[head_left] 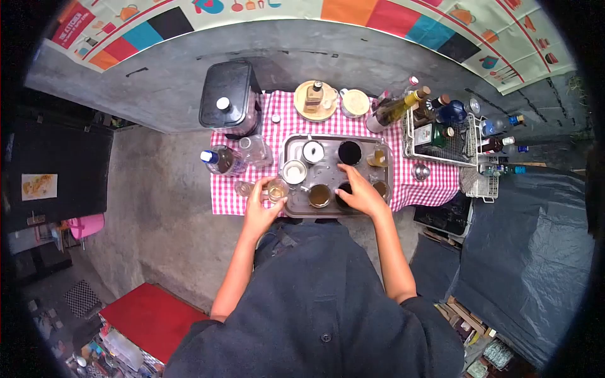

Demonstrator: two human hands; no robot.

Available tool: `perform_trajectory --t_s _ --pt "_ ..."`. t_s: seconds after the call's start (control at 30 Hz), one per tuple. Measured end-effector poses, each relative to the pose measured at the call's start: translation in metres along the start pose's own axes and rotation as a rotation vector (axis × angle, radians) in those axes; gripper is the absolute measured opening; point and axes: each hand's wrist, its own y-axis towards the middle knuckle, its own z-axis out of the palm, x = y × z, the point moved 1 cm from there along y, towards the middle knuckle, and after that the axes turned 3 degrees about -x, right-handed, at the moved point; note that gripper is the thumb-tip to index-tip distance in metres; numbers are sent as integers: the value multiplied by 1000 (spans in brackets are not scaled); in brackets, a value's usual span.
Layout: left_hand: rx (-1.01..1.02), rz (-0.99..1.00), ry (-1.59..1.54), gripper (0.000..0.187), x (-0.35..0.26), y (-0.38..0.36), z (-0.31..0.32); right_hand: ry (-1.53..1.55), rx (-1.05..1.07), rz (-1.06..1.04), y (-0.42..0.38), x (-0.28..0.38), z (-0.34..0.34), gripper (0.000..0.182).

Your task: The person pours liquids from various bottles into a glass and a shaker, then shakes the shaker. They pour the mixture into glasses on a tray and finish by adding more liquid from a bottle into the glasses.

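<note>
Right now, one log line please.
left hand: holds small glass at tray edge | right hand: on dark cup in tray

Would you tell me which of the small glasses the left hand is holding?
The left hand holds the glass of pale amber liquid at the tray's left edge; the other filled glasses stand inside the tray.

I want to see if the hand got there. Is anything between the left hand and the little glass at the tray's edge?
No. The left hand is already touching the small glass, beside the tray.

Both arms extended forward; left hand (259, 208) fingers curled, seemingly gripping; right hand (360, 192) palm down, fingers spread.
</note>
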Motion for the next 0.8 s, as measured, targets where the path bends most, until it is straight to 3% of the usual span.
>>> perform_trajectory --t_s 0.13,0.4,0.63,0.8 --pt "-83 -11 152 50 29 12 31 125 47 188 -37 -17 -15 68" --pt "-108 -189 581 63 51 34 66 -8 23 114 -48 -61 -34 68" --pt "-99 -239 728 59 33 45 76 48 54 54 -45 -71 -38 67" --pt "-120 -255 645 60 21 45 74 56 56 2 -42 -75 -35 67"
